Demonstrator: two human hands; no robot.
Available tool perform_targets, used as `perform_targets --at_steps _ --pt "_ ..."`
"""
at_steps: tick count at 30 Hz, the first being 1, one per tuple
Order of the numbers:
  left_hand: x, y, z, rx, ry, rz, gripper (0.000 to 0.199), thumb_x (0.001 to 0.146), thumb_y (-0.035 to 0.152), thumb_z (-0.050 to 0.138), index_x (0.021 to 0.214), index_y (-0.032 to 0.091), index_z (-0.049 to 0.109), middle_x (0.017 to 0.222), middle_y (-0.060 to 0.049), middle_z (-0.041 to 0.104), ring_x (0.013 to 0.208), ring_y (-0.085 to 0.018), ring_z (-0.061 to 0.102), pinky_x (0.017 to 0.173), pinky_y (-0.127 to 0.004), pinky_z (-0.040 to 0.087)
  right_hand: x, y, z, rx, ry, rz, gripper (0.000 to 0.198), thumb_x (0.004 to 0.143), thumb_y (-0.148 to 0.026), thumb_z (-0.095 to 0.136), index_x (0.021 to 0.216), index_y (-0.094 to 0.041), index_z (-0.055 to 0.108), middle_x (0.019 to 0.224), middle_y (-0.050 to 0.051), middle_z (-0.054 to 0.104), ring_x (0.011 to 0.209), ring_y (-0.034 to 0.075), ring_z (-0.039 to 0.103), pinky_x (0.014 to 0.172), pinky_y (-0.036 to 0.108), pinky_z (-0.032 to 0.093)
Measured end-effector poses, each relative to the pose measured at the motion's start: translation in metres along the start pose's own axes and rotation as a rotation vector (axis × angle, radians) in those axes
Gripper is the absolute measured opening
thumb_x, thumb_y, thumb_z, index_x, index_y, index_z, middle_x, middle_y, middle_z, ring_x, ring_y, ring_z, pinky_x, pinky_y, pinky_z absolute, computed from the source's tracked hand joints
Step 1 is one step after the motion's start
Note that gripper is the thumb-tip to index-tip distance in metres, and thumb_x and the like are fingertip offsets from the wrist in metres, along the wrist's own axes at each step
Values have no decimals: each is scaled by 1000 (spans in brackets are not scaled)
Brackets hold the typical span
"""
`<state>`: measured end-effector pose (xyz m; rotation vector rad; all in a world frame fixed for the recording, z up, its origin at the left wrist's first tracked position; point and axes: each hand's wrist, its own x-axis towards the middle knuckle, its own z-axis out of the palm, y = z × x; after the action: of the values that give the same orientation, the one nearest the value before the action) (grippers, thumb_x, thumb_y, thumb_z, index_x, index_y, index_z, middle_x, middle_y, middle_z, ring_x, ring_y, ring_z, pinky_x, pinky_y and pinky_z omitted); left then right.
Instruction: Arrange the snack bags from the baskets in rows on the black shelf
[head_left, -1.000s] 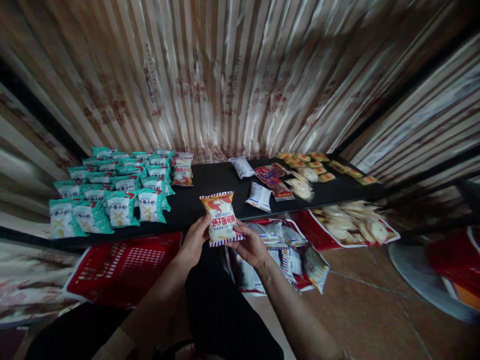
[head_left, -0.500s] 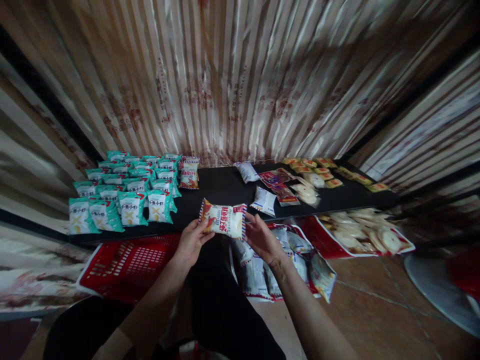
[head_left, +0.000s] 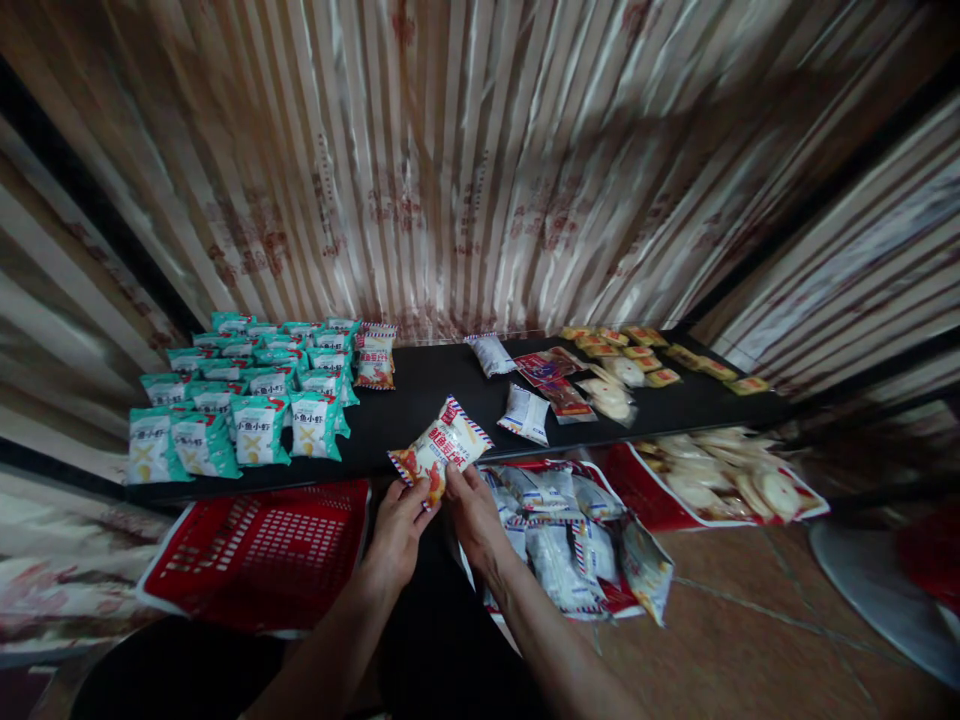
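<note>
A white, red and orange snack bag [head_left: 442,447] with a striped edge is held tilted in front of the shelf's front edge. My left hand [head_left: 403,525] grips its lower left corner between thumb and fingers. On its lower right side, my right hand [head_left: 474,515] is closed on the same bag. Behind it, two similar bags, a near white snack bag [head_left: 525,413] and a farther one [head_left: 491,355], lie on the black shelf [head_left: 439,370]. Upright at the shelf's left back stand bags with the same red print [head_left: 374,358].
Rows of teal snack bags [head_left: 259,430] fill the shelf's left end. Red packets [head_left: 551,365], pale round packs and small yellow packets [head_left: 664,378] lie to the right. Below stand a red basket [head_left: 277,550], a basket of white bags [head_left: 555,550] and one with pale packs [head_left: 720,475].
The snack bag has turned from level to tilted, its right end now higher. My right hand has moved left and closed on its lower edge. The view has shifted slightly.
</note>
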<state>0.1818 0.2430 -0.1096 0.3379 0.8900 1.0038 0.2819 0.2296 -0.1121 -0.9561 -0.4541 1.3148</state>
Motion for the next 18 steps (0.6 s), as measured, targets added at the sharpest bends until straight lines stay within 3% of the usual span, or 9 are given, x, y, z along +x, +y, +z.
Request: perform_targets --at_steps 5,8,11,18 --pt "4 16 -8 171 41 116 52 68 27 75 114 22 53 100 -5 68 94 -16 64 87 -31 48 8 -21 -6 -80 -1 12 40 66 -41 76 99 -22 62 99 5 71 93 23 65 79 34 50" --pt "12 23 -11 257 31 136 51 60 34 80 104 17 60 88 -5 68 83 -15 64 77 -28 50 14 -30 -9 -160 -33 27 41 63 -41 77 97 -21 64 97 5 72 92 25 65 77 35 51" --pt "20 21 -12 272 36 167 48 52 37 83 88 12 63 84 -6 69 78 -15 64 77 -29 51 22 -29 -11 -165 -80 30 45 63 -39 78 101 -22 62 96 4 72 89 23 66 81 36 51" --pt "41 15 -17 266 118 268 40 53 36 82 80 13 63 75 -2 68 72 -12 64 76 -27 52 38 -20 -12 -294 -151 60 44 62 -37 79 100 -21 64 94 3 72 89 22 65 88 38 47"
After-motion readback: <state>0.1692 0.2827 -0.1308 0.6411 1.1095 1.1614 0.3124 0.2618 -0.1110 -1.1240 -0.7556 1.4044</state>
